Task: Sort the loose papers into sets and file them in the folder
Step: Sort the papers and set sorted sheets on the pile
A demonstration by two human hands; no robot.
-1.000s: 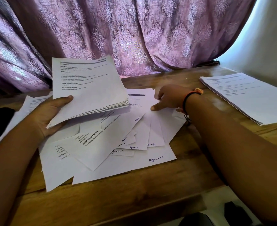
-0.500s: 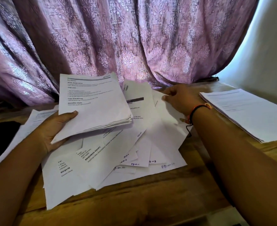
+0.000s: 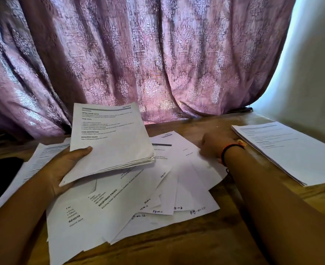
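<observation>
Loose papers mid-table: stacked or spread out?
Spread out. The loose papers fan across the table, overlapping at different angles, unlike the squared bundle the left hand holds.

Printed stack (image 3: pixel 111 138) is raised and tilted above loose sheets (image 3: pixel 157 197) fanned across the tabletop (image 3: pixel 177 249) centre; squared stack (image 3: pixel 291 152) lies flat at right edge.

Top page of the held stack of papers (image 3: pixel 110 138) reads TASK GOAL, TASK DESCRIPTION and REQUIRED PROPS, the small print's too blurry tbh. A loose sheet (image 3: pixel 123 199) below also says REQUIRED PROPS, and the bottom sheet (image 3: pixel 196 209) has "Pg-No-10" handwritten in its corner.
</observation>
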